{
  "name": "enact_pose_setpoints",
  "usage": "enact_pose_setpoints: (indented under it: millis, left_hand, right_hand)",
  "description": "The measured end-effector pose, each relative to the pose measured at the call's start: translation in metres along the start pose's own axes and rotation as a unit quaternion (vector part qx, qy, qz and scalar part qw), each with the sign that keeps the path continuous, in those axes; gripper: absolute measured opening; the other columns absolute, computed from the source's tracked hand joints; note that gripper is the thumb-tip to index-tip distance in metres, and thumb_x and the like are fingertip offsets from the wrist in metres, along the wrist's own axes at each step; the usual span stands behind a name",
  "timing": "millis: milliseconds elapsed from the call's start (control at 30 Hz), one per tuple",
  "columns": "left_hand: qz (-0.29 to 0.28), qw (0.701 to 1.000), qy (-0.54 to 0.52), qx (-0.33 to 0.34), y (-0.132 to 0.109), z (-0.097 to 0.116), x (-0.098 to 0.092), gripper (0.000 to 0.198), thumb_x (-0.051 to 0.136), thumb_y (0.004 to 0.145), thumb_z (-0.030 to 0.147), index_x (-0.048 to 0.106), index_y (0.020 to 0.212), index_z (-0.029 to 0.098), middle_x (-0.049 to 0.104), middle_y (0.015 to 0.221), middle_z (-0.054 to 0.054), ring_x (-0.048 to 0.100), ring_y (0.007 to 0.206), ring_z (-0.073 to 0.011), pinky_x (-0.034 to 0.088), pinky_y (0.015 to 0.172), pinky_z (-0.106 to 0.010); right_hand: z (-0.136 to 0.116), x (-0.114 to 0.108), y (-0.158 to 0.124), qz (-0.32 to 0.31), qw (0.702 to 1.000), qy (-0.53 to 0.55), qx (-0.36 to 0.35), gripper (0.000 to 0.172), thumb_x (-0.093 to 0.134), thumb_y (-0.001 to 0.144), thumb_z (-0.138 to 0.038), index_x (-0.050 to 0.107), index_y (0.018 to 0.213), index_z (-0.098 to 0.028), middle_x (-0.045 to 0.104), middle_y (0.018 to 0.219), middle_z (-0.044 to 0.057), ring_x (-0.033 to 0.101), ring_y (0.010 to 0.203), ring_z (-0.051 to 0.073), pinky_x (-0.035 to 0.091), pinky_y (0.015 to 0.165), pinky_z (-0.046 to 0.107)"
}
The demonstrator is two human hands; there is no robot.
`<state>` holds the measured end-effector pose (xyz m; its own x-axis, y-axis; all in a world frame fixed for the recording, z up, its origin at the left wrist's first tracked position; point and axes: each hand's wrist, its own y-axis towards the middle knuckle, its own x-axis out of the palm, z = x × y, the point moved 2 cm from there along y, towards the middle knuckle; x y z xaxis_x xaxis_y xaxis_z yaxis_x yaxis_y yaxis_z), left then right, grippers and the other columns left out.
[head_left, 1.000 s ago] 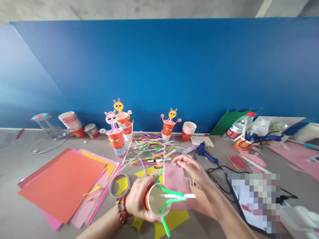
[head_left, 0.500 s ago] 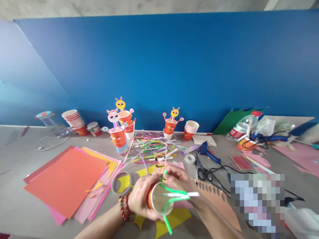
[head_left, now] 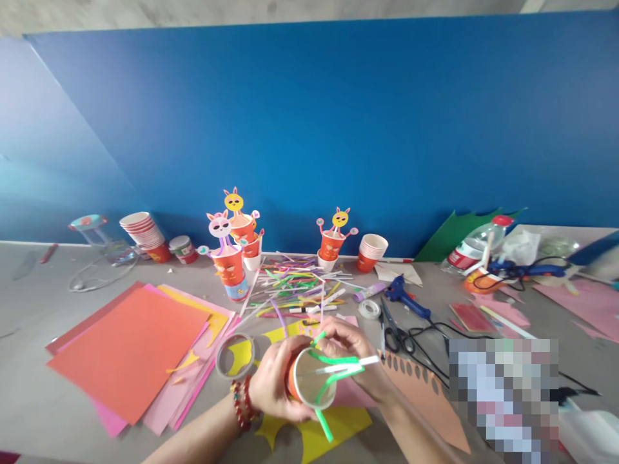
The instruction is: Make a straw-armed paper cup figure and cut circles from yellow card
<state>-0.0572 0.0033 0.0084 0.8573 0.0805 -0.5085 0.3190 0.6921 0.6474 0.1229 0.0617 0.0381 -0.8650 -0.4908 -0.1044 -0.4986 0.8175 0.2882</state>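
– Where is the cup (head_left: 307, 392) kept?
– In the left hand (head_left: 275, 381), at the front of the bench (head_left: 29, 361). At the cup's far side, a strip (head_left: 318, 339) is pinched in the right hand (head_left: 345, 341).
– And on the left?
– Paper sheets (head_left: 130, 351) are piled there. Between them and the left hand, a tape roll (head_left: 218, 356) is laid.
– Behind the hands?
– Sticks (head_left: 294, 278) are heaped. To their right, a glue gun (head_left: 407, 298) is put, with scissors (head_left: 399, 339) in front of it.
– Far right?
– A bottle (head_left: 476, 245) is placed at the back.

A busy grey tabletop (head_left: 29, 374) — a stack of coloured sheets (head_left: 130, 348) lies at the left, a loose heap of thin coloured strips (head_left: 293, 282) sprawls mid-table, and off to the right rest black-handled scissors (head_left: 402, 340) and a blue glue gun (head_left: 407, 299).
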Motion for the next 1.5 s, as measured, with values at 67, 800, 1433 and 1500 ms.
enact_pose_setpoints:
  millis: [67, 800, 1433, 1500]
  left_hand:
    - [-0.005, 1.0, -0.017, -0.01, 0.001, 0.0, 0.0, 0.086, 0.066, 0.068, 0.073, 0.041, 0.132, 0.022, 0.066, 0.11, -0.014, 0.07, 0.091, -0.0287, 0.058, 0.079, -0.038]
    - [0.024, 0.988, -0.135, -0.065, -0.005, -0.016, 0.007, 0.081, 0.071, 0.068, 0.068, 0.045, 0.127, 0.019, 0.065, 0.111, -0.015, 0.067, 0.098, -0.0311, 0.055, 0.083, -0.041]
    - [0.066, 0.986, -0.105, -0.115, -0.01, -0.028, 0.006, 0.082, 0.074, 0.071, 0.058, 0.039, 0.134, 0.021, 0.062, 0.12, -0.015, 0.065, 0.105, -0.0317, 0.054, 0.09, -0.045]
    - [0.061, 0.986, -0.094, -0.127, -0.007, -0.025, 0.004, 0.08, 0.075, 0.071, 0.054, 0.038, 0.134, 0.022, 0.062, 0.121, -0.015, 0.065, 0.106, -0.0316, 0.054, 0.09, -0.046]
  right_hand:
    - [0.0, 0.0, 0.0, 0.0, 1.0, 0.003, 0.005, 0.018, 0.067, 0.087, -0.028, 0.064, 0.071, -0.022, 0.065, 0.082, 0.003, 0.06, 0.083, 0.02, 0.042, 0.105, 0.043]
    - [0.005, 0.001, -0.006, -0.004, 0.994, 0.073, 0.082, 0.032, 0.061, 0.088, -0.05, 0.073, 0.095, -0.021, 0.071, 0.096, 0.008, 0.064, 0.102, 0.029, 0.051, 0.088, 0.037]
    - [0.007, 0.001, -0.017, -0.128, 0.984, 0.103, 0.069, 0.088, 0.073, 0.079, -0.034, 0.026, 0.153, -0.03, 0.044, 0.15, 0.01, 0.04, 0.138, 0.029, 0.032, 0.114, 0.047]
    - [0.004, 0.007, -0.017, -0.11, 0.988, 0.089, 0.058, 0.097, 0.08, 0.075, -0.039, 0.024, 0.153, -0.031, 0.042, 0.151, 0.011, 0.04, 0.139, 0.03, 0.029, 0.115, 0.047]
